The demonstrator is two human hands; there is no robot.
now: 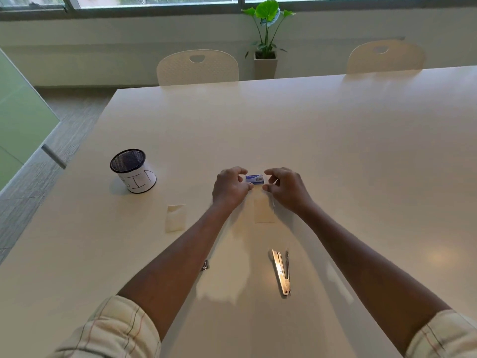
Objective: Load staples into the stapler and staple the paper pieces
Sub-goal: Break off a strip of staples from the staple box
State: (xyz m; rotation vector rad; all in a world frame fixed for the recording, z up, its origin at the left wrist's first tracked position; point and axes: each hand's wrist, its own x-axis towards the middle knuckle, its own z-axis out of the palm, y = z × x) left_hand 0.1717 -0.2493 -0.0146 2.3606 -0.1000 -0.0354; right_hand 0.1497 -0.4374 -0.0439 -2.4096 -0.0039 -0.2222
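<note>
A small blue staple box [254, 179] sits between my two hands at the table's middle. My left hand [230, 186] pinches its left end with thumb and fingers. My right hand [285, 188] pinches its right end the same way. A metal stapler [282, 272] lies swung open on the table nearer to me, below my right forearm. One pale paper piece [264, 210] lies just under the hands, and a second paper piece [176, 218] lies to the left. A small dark strip of staples [205, 265] peeks out beside my left forearm.
A black mesh pen cup [133, 170] with a white paper wrap stands at the left of the white table [335, 151]. Two white chairs [197, 67] stand at the far edge, with a potted plant [265, 34] behind them.
</note>
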